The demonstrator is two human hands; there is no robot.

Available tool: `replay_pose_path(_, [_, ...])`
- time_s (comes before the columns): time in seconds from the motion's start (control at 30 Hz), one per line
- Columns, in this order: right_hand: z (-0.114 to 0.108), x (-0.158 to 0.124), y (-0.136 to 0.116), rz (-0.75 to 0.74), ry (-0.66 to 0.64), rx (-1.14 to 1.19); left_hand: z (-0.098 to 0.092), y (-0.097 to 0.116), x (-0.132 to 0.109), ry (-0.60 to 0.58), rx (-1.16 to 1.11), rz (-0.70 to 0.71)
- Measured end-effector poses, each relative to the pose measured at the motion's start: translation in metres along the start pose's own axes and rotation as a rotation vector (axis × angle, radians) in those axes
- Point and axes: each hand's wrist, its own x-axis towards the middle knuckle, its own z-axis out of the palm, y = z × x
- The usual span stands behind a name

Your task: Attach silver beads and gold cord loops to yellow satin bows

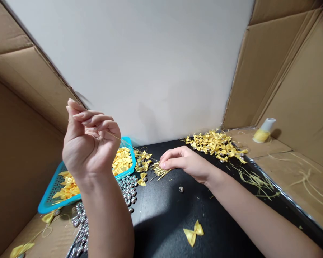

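Observation:
My left hand (91,141) is raised at the left, thumb and fingertips pinched together on a thin yellow cord (114,135). The cord slants down past the palm towards my right hand (184,161). That hand bends over a small bundle of gold wire strips (160,171), its fingers closed and touching them; what sits between the fingertips is hidden. Below it, a single silver heart-shaped bead (181,189) lies on the black tabletop (161,211). Closer to me rests a yellow ribbon bow (193,233).
A blue basket (47,200) of yellow bows stands behind my left forearm, beside many silver beads (127,188). Finished-looking bows with beads (214,143) are heaped at the back right. A spool of yellow cord (264,130) stands on cardboard near loose cord scraps (255,181).

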Motion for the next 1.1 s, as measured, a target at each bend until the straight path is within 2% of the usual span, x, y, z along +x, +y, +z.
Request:
replay_pose_path(0.47, [-0.008,0.007,0.017,0.056,-0.136,-0.403,0.002,0.001,-0.001,-0.035,0.010,-0.009])
replay_pose_path(0.53, [-0.008,0.006,0.014,0.047,-0.087,-0.465,0.001,0.001,-0.001,-0.032,0.021,-0.023])
replay_pose_path(0.63, [-0.006,0.005,0.006,-0.144,0.135,-0.390,-0.001,-0.006,-0.001,-0.067,0.051,-0.090])
replay_pose_path(0.7, [-0.003,0.002,-0.001,-0.302,0.219,-0.249,-0.003,-0.015,-0.002,-0.115,0.082,-0.164])
replay_pose_path(0.77, [0.003,-0.002,-0.007,-0.362,0.182,-0.098,-0.004,-0.029,-0.006,-0.161,0.127,-0.236])
replay_pose_path(0.9, [0.014,-0.007,-0.013,-0.293,0.040,0.113,-0.002,-0.054,-0.015,-0.178,0.222,-0.320])
replay_pose_path(1.0, [0.010,-0.008,-0.013,-0.291,0.012,0.078,0.000,-0.058,-0.017,-0.164,0.281,-0.296])
replay_pose_path(1.1, [-0.006,-0.008,-0.017,-0.259,-0.036,-0.064,-0.002,-0.046,-0.012,-0.139,0.277,-0.220])
